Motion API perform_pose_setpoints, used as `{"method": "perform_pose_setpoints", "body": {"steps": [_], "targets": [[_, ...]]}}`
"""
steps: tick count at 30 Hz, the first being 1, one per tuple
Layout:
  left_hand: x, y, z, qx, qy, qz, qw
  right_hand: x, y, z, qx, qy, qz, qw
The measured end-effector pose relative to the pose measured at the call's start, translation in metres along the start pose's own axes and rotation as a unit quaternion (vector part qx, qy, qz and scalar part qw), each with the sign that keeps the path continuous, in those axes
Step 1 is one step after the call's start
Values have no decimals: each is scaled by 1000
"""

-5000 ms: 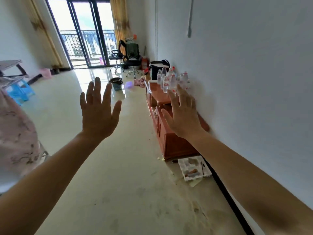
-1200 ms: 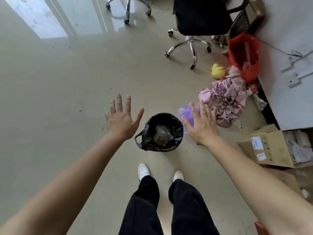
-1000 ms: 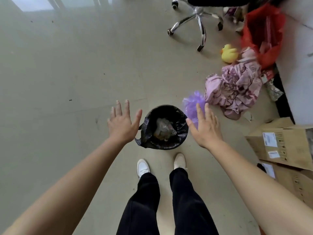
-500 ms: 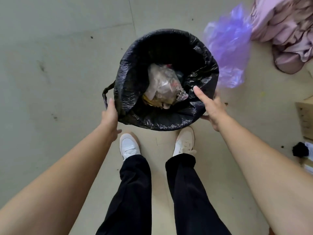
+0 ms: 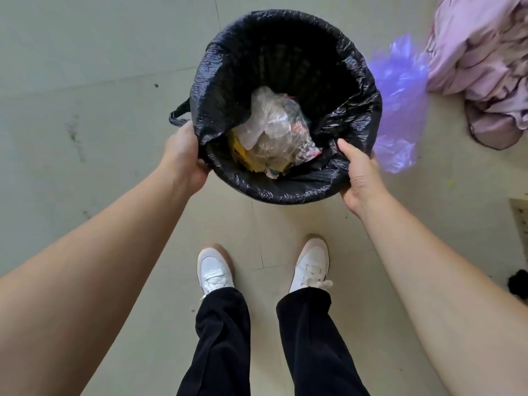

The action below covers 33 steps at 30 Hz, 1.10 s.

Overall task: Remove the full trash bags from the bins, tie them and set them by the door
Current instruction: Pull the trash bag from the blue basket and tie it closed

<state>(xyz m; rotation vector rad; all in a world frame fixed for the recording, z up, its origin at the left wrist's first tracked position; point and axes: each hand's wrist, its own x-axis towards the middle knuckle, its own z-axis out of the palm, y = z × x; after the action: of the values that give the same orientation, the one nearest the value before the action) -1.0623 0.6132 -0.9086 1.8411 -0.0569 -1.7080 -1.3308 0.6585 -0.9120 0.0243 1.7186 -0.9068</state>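
A round bin lined with a black trash bag (image 5: 288,184) stands on the floor just ahead of my feet. Inside lie a clear plastic wrapper (image 5: 274,130) and yellow scraps. My left hand (image 5: 183,155) grips the bag's folded-over rim on the left side, beside a loose black handle loop (image 5: 178,114). My right hand (image 5: 357,172) grips the rim on the near right, thumb over the edge. The bin's own wall is hidden under the bag.
A crumpled purple plastic bag (image 5: 400,104) lies against the bin's right side. A heap of pink cloth (image 5: 483,64) fills the upper right. A cardboard edge (image 5: 521,218) and a small black object (image 5: 518,282) sit at the right border. My white shoes (image 5: 213,271) stand on the tiled floor.
I walked to the bin and bent over it. Both hands went from open in the air to gripping the bag's rim; in the last half second they closed tighter and the left rim lifted inward.
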Motion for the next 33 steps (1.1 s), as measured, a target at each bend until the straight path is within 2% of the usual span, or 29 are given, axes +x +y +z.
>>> {"method": "perform_pose_setpoints", "body": {"steps": [2,4,6,8,11,14,17,20,22,26,29,31,33], "targets": [[-2,7,2,16,42,17,999,2,-9,3,20,-51,-12,998],[-7,11,1,39,124,38,991,2,-17,2,30,-102,-6,994],[-16,9,-3,66,190,58,978,1,-18,-2,-10,-64,2,998],[-27,3,-7,102,226,74,966,0,-16,-8,-96,23,4,995],[-52,-6,-10,185,250,114,943,-9,-17,-16,-176,43,41,983],[-64,-7,-16,277,254,142,916,-18,-22,-22,-264,67,-8,962],[-68,2,-15,282,259,129,915,-27,-33,-16,-305,55,-48,950],[-72,6,-13,290,252,86,919,-30,-32,-12,-298,-1,11,954],[-71,4,-14,291,252,55,921,-34,-28,-12,-361,-27,18,932],[-67,2,-14,277,282,92,914,-32,-17,-13,-439,4,-91,894],[-72,9,-2,225,239,152,932,-31,-9,-12,-446,44,-112,887],[-82,11,15,216,168,182,944,-27,-2,-13,-467,76,-102,875],[-99,15,33,264,67,211,939,-25,2,-10,-476,105,-70,870]]}}
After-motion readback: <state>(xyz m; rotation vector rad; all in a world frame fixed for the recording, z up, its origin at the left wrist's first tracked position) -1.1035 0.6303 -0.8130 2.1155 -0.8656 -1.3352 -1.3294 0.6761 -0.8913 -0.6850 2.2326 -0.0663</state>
